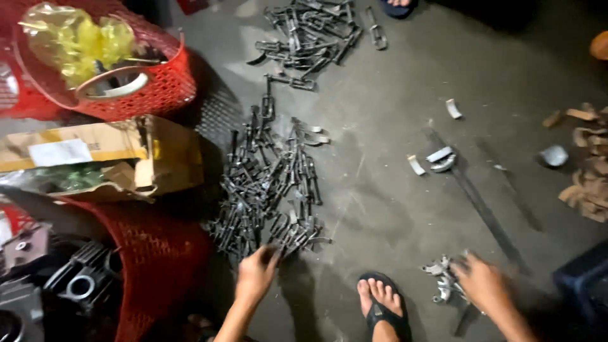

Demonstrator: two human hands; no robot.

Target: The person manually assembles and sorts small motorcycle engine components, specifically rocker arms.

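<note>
The work looks partly done, as far as one can judge: most of the dark metal brackets still lie heaped on the concrete floor (pixel 392 209), while only a few light-coloured pieces sit apart to the right. Farthest left of the fingers stand a red mesh basket (pixel 158 88) holding a crumpled yellow plastic bag (pixel 76 38), an open cardboard box (pixel 126 158) below it, and a second red basket (pixel 158 253) beside a finned engine part (pixel 82 278). The left hand (pixel 256 275) reaches forward into the near edge of the big pile of dark metal brackets (pixel 266 183); its fingers (pixel 269 253) are loosely curled and touch the nearest pieces, though motion blur hides whether they actually pinch one. The pile stretches straight ahead of those fingers, and a second pile of brackets (pixel 310 31) lies well beyond it. Between the hands rests a foot in a dark sandal (pixel 380 301). The right hand (pixel 481 282) hovers over a small cluster of silvery metal castings (pixel 443 278), which lies just to the left of its fingers (pixel 459 266); these look bent and close together, touching or nearly touching the cluster, but blur leaves the grip uncertain. Ahead of that hand lie several short curved metal pieces (pixel 437 158), well apart from the fingers, and wood scraps (pixel 586 164) sit far right.
</note>
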